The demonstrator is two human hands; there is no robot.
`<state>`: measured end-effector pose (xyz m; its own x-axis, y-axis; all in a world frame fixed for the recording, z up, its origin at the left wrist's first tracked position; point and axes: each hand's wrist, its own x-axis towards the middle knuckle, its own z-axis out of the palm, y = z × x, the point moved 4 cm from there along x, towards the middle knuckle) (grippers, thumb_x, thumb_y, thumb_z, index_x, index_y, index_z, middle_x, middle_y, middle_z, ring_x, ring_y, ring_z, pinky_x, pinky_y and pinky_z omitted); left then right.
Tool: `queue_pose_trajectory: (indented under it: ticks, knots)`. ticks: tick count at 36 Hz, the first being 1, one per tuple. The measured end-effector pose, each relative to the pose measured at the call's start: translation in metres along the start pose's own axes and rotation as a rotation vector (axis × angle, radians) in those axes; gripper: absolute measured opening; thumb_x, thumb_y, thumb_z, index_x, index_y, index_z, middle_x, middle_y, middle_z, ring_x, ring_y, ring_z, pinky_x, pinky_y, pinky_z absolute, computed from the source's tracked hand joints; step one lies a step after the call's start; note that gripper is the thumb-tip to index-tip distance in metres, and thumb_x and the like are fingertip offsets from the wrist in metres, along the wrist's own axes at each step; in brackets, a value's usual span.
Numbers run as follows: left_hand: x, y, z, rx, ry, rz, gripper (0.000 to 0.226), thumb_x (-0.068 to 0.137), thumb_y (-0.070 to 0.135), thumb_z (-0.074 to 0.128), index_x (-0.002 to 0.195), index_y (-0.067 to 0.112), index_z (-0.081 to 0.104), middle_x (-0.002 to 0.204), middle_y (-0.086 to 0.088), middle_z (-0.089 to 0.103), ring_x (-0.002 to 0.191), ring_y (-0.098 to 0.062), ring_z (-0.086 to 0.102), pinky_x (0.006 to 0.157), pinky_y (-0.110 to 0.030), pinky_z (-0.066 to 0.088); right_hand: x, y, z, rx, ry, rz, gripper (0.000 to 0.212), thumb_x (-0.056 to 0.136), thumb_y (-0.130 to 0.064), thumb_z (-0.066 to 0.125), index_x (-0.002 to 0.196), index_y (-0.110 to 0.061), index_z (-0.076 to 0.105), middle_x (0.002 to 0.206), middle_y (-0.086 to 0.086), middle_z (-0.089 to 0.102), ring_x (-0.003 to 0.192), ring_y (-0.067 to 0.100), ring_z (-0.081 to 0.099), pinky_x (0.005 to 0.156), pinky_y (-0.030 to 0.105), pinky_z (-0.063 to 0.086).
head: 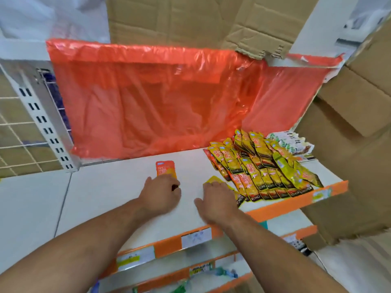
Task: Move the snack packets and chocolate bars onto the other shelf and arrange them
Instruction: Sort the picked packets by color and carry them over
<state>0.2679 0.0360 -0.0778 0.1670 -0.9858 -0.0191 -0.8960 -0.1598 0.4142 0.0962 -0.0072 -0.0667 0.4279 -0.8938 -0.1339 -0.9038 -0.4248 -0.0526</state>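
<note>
Glossy orange snack packet (166, 169) (yellowish lower part) in left hand (160, 194)

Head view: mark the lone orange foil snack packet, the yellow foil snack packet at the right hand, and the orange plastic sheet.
orange foil snack packet (165, 168), head view, upper printed face.
yellow foil snack packet (213, 179), head view, exposed top edge.
orange plastic sheet (148, 98), head view, centre.

Partial "KON…" lettering on black bands of the snack packets (262, 172); shelf-edge labels (196, 237) too blurred to read
</note>
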Motion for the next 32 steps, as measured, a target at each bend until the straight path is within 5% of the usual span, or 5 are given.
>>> queue_pose_trajectory:
  ticks: [6,10,17,26,32]
  knots:
    - [-0.008,-0.011,-0.012,-0.205,0.191,-0.181,0.015,0.086,0.016,0.057,0.087,0.021,0.071,0.087,0.002,0.072,0.085,-0.022,0.064,0.067,-0.027,0.042,0.014,-0.001,-0.007,0.106,0.052,-0.141,0.034,0.094,-0.034,0.051,0.120,-0.012,0.056,0.125,0.009,0.057,0.122,0.030,0.046,0.099,0.037,0.040]
    - [-0.003,-0.021,-0.015,-0.281,0.293,-0.362,0.018,0.083,0.022,0.064,0.101,0.020,0.066,0.098,-0.001,0.063,0.094,-0.023,0.059,0.075,-0.030,0.044,0.018,0.020,-0.016,0.041,0.113,0.014,0.037,0.088,-0.030,0.052,0.122,-0.016,0.054,0.126,0.007,0.057,0.119,0.028,0.049,0.092,0.038,0.044]
    - [0.019,-0.030,-0.005,-0.329,0.118,-0.499,0.064,0.072,0.032,0.080,0.128,0.017,0.054,0.110,0.000,0.063,0.101,-0.022,0.061,0.088,-0.034,0.051,0.022,0.035,-0.009,0.015,-0.079,0.118,0.051,0.087,-0.028,0.056,0.136,-0.018,0.043,0.137,0.008,0.048,0.130,0.030,0.042,0.100,0.044,0.041]
    - [0.033,-0.039,-0.004,-0.320,0.048,-0.554,0.035,0.070,0.025,0.081,0.094,0.026,0.056,0.100,0.005,0.065,0.090,-0.016,0.062,0.072,-0.027,0.047,0.043,0.020,0.002,0.486,0.058,0.148,0.050,0.081,-0.044,0.075,0.112,-0.009,0.057,0.114,0.011,0.059,0.100,0.030,0.060,0.072,0.033,0.046]
    - [0.035,-0.039,-0.006,-0.328,-0.013,-0.557,0.031,0.066,0.023,0.077,0.084,0.023,0.052,0.092,0.004,0.065,0.088,-0.018,0.063,0.064,-0.026,0.043,0.058,0.014,0.002,0.559,0.051,0.243,0.061,0.083,-0.051,0.070,0.122,-0.006,0.054,0.121,0.012,0.061,0.111,0.032,0.060,0.073,0.032,0.041]
